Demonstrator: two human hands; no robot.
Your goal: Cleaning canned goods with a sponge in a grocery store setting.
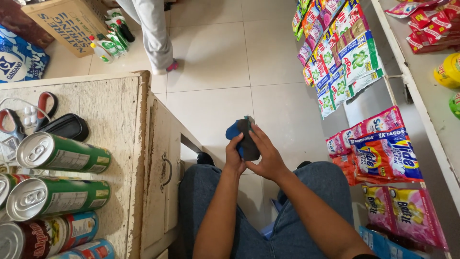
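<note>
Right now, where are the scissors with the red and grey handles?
In the head view, the scissors lie at the far left on the worn wooden table, beside a black case and just beyond the green cans lying on their sides.

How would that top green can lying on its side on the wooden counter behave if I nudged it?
The green can lies on its side on the worn wooden counter, so it would probably roll rather than slide. Its pull-tab lid looks unopened, so it is likely full and heavy for its size. The smooth metal wall may be slippery, though stiff enough not to dent. Another green can lies close beside it.
</note>
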